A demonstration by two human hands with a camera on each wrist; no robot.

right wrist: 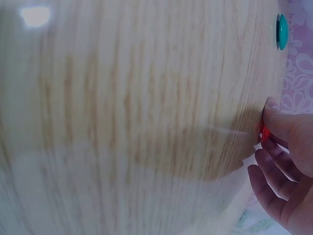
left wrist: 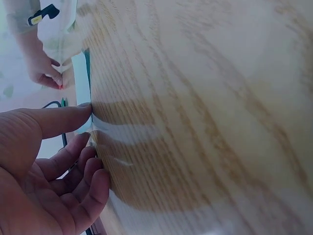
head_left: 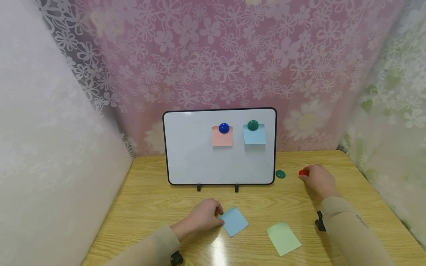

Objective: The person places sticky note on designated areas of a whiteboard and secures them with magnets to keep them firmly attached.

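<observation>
My left hand [head_left: 204, 215] is at the left corner of a blue sticky note [head_left: 234, 221] on the table, thumb and forefinger pinching its edge. In the left wrist view the left hand [left wrist: 54, 161] shows its other fingers loosely curled below the note [left wrist: 82, 81]. Over at the right, my right hand [head_left: 319, 180] pinches a red round magnet [head_left: 302, 172] low at the tabletop. The right wrist view shows the red magnet [right wrist: 264, 133] between thumb and forefinger of the right hand [right wrist: 288, 161], mostly covered by them.
A whiteboard [head_left: 189, 155] stands upright at the back. On it, a blue magnet [head_left: 224, 128] holds a pink note [head_left: 222, 139] and a green magnet [head_left: 253, 125] holds a blue note [head_left: 254, 137]. A loose green magnet [head_left: 280, 174] and a light green note [head_left: 283, 238] lie on the table.
</observation>
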